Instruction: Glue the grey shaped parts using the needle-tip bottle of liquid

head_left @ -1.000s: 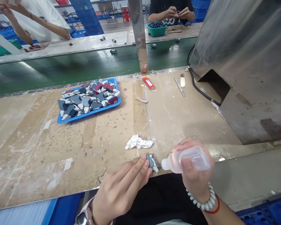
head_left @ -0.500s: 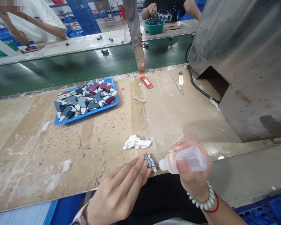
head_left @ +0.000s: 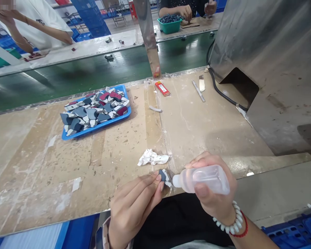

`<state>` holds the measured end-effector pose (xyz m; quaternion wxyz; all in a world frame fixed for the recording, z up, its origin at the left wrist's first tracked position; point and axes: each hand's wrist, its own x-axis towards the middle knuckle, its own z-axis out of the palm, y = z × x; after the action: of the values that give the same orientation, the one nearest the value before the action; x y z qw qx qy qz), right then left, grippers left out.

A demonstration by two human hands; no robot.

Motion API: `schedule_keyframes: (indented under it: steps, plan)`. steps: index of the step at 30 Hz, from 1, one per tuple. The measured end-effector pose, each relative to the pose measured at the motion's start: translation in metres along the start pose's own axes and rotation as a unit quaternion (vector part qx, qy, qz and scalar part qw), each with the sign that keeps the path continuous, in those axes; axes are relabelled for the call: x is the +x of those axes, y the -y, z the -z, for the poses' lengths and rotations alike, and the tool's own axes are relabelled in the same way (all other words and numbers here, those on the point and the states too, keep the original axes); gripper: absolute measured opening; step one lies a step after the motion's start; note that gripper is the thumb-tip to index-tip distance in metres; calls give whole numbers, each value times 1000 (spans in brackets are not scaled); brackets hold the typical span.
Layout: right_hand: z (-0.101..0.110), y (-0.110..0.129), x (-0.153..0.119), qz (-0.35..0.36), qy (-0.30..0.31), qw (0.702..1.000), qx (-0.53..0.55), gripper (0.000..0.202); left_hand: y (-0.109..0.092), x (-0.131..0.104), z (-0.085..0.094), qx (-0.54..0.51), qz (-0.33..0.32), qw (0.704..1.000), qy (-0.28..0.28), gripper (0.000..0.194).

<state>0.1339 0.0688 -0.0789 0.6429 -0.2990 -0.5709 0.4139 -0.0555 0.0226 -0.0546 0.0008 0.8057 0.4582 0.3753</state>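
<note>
Between the fingertips of my left hand (head_left: 136,200) is a small grey and white plastic part (head_left: 166,177), held near the table's front edge. My right hand (head_left: 215,186) is wrapped round a translucent squeeze bottle (head_left: 206,179), tipped on its side. The bottle's white cap end points left, right beside the part; whether the tip touches it I cannot tell. Just beyond my left fingers lies a crumpled white tissue (head_left: 152,157). Farther back on the left, a blue tray (head_left: 96,130) is heaped with similar grey, white and dark red parts.
A red box (head_left: 162,89), a thin knife-like tool (head_left: 198,91) and a short grey strip (head_left: 155,109) lie on the worktable. A metal housing (head_left: 280,76) with a black cable stands right. Beyond a green conveyor (head_left: 88,72), two people work, one beside a green basket (head_left: 170,27).
The bottle's tip has moved left, closer to the part, which has turned slightly in my left fingers. Parts on the conveyor have shifted left. The person opposite has moved a hand off the basket.
</note>
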Motion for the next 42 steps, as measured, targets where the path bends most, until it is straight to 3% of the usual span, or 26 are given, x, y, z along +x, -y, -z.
schedule_keyframes:
  steps: [12,19,26,34,42]
  plan:
    - [-3,-4,-1,59,-16,998,-34,35,3,-1,-1,-44,64,997,2,13]
    - [-4,-1,3,29,-15,999,-23,32,5,0,1,-82,107,991,21,16]
    - [-2,3,4,-3,1,1000,-2,32,11,0,3,-94,85,992,30,20]
    - [-3,3,7,-18,-7,1000,-4,32,11,3,4,-83,110,989,56,16]
    - [-3,-1,6,-6,-7,1000,-10,30,6,5,2,-81,119,989,37,16]
